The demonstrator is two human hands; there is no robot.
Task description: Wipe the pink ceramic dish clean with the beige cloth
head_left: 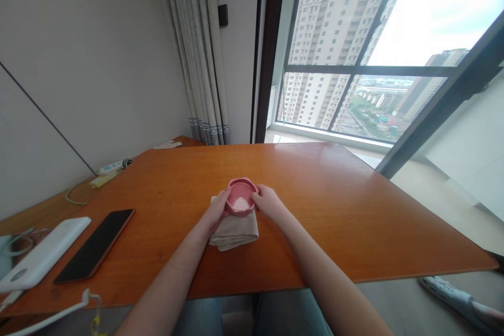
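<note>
Between my two hands is a small pink bowl (241,197) with a wavy rim, its inside tilted toward me. My left hand (221,207) grips its left side, the thumb along the rim and the other fingers mostly hidden behind. On the right side, my right hand (266,200) pinches the rim, thumb at the inner edge. Under and in front of the bowl lies a folded beige cloth (236,231) on the wooden table (315,210). Whether the bowl touches the cloth I cannot tell.
At the table's left lie a dark phone (96,244) and a white power bank (47,252) with a cable (59,317). Farther back, a power strip (112,167) sits by the wall. A curtain (200,52) and a window (354,68) stand beyond. Another person's shoe (447,291) shows at lower right.
</note>
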